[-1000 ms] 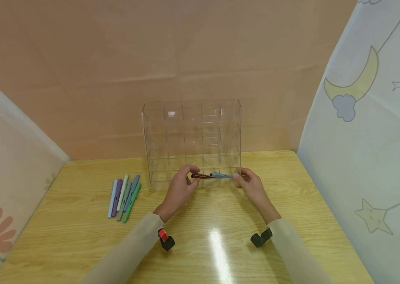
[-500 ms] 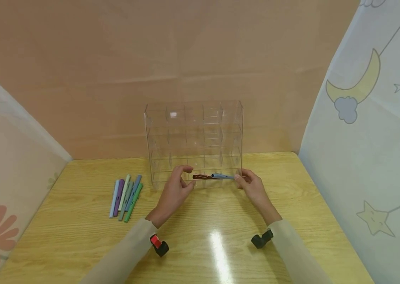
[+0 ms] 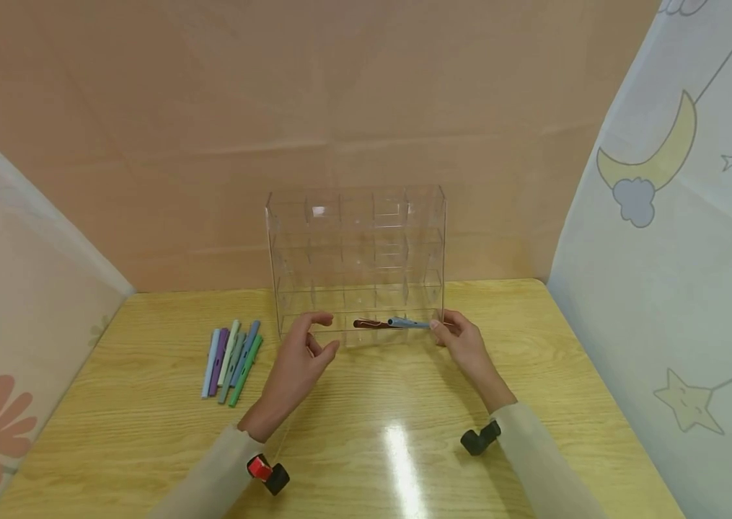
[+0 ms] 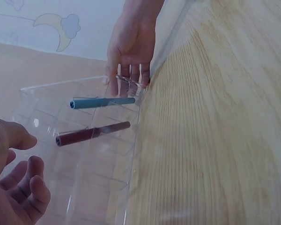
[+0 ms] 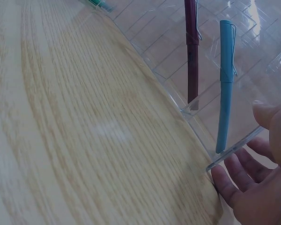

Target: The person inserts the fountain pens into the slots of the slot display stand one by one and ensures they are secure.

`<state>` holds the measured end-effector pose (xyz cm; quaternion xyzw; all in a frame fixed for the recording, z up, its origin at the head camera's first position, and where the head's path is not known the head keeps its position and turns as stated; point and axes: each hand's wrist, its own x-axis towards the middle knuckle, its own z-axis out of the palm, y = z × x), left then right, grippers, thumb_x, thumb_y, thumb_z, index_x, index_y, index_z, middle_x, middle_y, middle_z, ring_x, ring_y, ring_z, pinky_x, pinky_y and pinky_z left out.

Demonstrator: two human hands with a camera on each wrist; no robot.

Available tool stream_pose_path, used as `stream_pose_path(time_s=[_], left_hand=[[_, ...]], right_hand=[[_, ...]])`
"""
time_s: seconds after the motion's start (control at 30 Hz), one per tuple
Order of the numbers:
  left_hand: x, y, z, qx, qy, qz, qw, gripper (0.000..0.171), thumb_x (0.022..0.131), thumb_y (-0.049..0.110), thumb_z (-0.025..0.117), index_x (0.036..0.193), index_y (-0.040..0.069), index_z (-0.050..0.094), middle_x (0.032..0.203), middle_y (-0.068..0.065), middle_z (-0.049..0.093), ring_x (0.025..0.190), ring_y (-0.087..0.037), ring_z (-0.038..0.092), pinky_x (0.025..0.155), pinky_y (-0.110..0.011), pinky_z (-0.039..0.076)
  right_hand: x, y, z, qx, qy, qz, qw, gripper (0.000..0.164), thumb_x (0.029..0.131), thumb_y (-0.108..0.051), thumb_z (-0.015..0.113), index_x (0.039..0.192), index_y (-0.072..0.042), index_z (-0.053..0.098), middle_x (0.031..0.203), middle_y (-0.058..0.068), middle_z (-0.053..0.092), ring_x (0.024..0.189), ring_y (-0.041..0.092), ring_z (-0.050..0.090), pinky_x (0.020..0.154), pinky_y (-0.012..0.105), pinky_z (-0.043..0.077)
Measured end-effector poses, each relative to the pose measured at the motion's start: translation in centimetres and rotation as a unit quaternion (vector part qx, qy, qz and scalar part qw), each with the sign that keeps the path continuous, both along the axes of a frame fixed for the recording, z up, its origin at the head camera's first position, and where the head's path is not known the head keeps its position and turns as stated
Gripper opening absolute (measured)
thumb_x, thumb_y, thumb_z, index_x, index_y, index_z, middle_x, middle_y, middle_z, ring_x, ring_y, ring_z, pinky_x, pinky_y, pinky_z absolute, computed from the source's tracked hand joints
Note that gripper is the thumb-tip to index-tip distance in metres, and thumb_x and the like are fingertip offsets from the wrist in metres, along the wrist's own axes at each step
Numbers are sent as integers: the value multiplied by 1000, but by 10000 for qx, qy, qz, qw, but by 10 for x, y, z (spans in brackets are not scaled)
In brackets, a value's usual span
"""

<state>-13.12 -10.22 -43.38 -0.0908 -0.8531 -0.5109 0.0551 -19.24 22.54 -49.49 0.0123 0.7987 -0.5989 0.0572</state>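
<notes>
A clear acrylic rack [image 3: 358, 290] with rows of small compartments stands upright on the table. In its lowest row rest a dark red pen [image 3: 368, 324] and a blue pen [image 3: 408, 323], each with its clip end toward the front. My right hand [image 3: 464, 347] grips the rack's right side edge low down, thumb on the inner side and fingers outside, as the right wrist view shows. My left hand [image 3: 294, 364] is off the rack's lower left front, fingers loosely bent and apart, holding nothing. The left wrist view shows both pens [image 4: 92, 133] beyond it.
Several pens in light blue, purple, pale green, grey-green, blue and green [image 3: 231, 364] lie in a loose bunch on the wooden table [image 3: 366, 447], left of the rack. An orange-brown backdrop [image 3: 366, 94] rises behind; patterned cloth panels [image 3: 671, 288] flank both sides.
My left hand has let go of the dark red pen and drawn back to the left and toward me. The right hand keeps its grip on the rack's edge; both pens stay in place.
</notes>
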Motion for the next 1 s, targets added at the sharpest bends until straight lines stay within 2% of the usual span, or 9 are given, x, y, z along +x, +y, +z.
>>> stream_pose_path(time_s=[0.13, 0.27, 0.47, 0.63, 0.7, 0.77, 0.83, 0.93, 1.0], left_hand=[[5, -13, -2, 2, -37, 162, 9999, 43, 102, 13, 74, 141, 17, 58, 140, -7, 62, 68, -11, 52, 55, -27, 46], [5, -27, -7, 96, -51, 286, 9995, 43, 102, 13, 73, 141, 16, 58, 139, -9, 62, 67, -9, 52, 55, -27, 46], [5, -49, -8, 132, 103, 365, 9992, 44, 101, 7, 72, 142, 5, 56, 136, -15, 62, 64, -6, 49, 53, -25, 44], [6, -71, -6, -147, -199, 643, 9976, 45, 103, 14, 72, 144, 7, 54, 135, -11, 63, 67, -7, 51, 52, -26, 45], [6, -80, -6, -248, -298, 734, 9965, 44, 104, 17, 71, 144, 8, 54, 132, -9, 63, 68, -7, 51, 54, -26, 45], [7, -89, -7, -304, -349, 846, 9953, 42, 105, 19, 70, 142, 9, 55, 117, -12, 66, 65, -7, 50, 53, -26, 45], [8, -100, -8, -382, -340, 990, 9938, 40, 105, 18, 68, 141, 9, 54, 114, -11, 65, 64, -7, 48, 52, -25, 43], [10, -115, -12, -448, -375, 1257, 9904, 39, 105, 17, 68, 141, 8, 55, 115, -14, 66, 62, -5, 46, 50, -24, 41], [11, -126, -14, -484, -437, 1398, 9880, 39, 106, 18, 67, 141, 8, 55, 128, -11, 63, 63, -4, 45, 49, -25, 40]], right_hand=[[-2, 1, -1, 39, 0, -46, 10000, 60, 111, -35, 60, 158, -1, 46, 157, 23, 53, 140, 38, 57, 102, 40, 60], [-5, 2, -2, 47, -16, -77, 10000, 59, 111, -33, 59, 158, 0, 45, 156, 24, 53, 136, 40, 59, 104, 44, 58], [-4, 1, -2, 12, -62, -72, 10000, 60, 111, -33, 59, 158, 0, 44, 156, 24, 53, 138, 40, 58, 105, 45, 58], [0, 1, 0, -13, -43, -61, 10000, 63, 110, -37, 61, 159, -1, 44, 158, 22, 52, 141, 38, 56, 104, 41, 59], [1, 1, 1, -29, -41, -69, 10000, 63, 110, -38, 61, 158, -1, 45, 158, 22, 52, 140, 37, 57, 104, 41, 59], [1, 1, 1, -32, -34, -78, 10000, 63, 109, -38, 61, 158, -1, 46, 157, 22, 53, 138, 38, 58, 103, 41, 59], [1, 1, 1, -3, -19, -73, 10000, 62, 110, -38, 61, 157, -1, 46, 155, 23, 54, 136, 39, 59, 102, 40, 59], [0, 1, 1, 20, 10, -75, 10000, 61, 110, -38, 61, 156, -1, 48, 153, 24, 56, 134, 40, 61, 101, 39, 60], [0, 1, 1, 25, 25, -72, 10000, 60, 110, -38, 61, 156, -1, 48, 152, 24, 57, 134, 40, 61, 101, 39, 60]])
